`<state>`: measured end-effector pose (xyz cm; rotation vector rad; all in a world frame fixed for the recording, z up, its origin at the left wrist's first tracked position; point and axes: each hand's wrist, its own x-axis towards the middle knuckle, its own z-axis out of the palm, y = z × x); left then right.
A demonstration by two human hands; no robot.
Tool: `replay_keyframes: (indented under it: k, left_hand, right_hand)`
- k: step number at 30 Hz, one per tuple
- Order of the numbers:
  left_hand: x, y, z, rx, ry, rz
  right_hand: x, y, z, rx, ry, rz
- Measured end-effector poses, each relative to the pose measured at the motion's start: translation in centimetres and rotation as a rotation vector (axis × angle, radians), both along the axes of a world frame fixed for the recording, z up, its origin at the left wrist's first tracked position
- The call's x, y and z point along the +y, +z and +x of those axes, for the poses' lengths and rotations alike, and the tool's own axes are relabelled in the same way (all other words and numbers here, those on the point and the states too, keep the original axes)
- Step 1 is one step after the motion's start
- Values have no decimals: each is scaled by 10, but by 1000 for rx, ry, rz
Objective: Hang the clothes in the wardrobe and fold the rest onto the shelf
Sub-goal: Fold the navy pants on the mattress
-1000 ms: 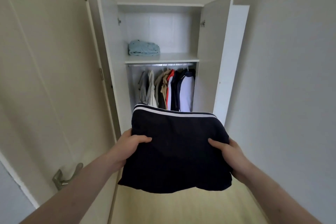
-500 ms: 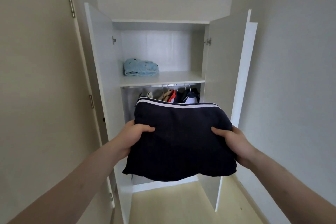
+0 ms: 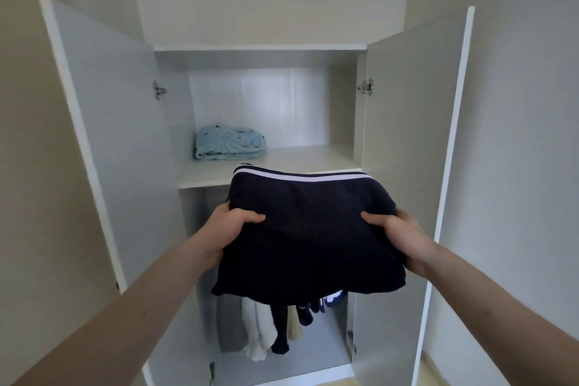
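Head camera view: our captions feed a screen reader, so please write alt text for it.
Both hands, left hand and right hand, grip a folded navy garment with white stripes before an open white wardrobe, near the white shelf holding a folded light-blue fleece.

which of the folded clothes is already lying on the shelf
The light blue folded garment, at the left of the shelf. The navy folded garment is held in front of it by both hands.

Folded garment (image 3: 308, 238) was dark navy, edged with a white band (a thin navy line ran above it). Fleece bundle (image 3: 229, 142) was pale blue with small dark marks. Wardrobe (image 3: 407, 122) was white. Hanging clothes (image 3: 266, 327) showed grey, white, black and cream.
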<state>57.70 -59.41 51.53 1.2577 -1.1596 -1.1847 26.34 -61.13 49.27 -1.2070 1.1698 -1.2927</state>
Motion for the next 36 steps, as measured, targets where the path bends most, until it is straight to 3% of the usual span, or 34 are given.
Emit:
replay_keyframes:
  k: [14,29,34,36]
  left_hand:
    - [-249,28,16,-70,71,40]
    - [-539,33,76,-140,-67,288]
    - [-621,18,87,-201,-36,242]
    - [-643,9,85,-354,30,129]
  right_hand:
    - [-284,24,15,38,82,25]
    - [-551,40,78,233,24,236]
    - [-621,31,96,348,-76,233]
    - [-634,27,102,462,-165,117]
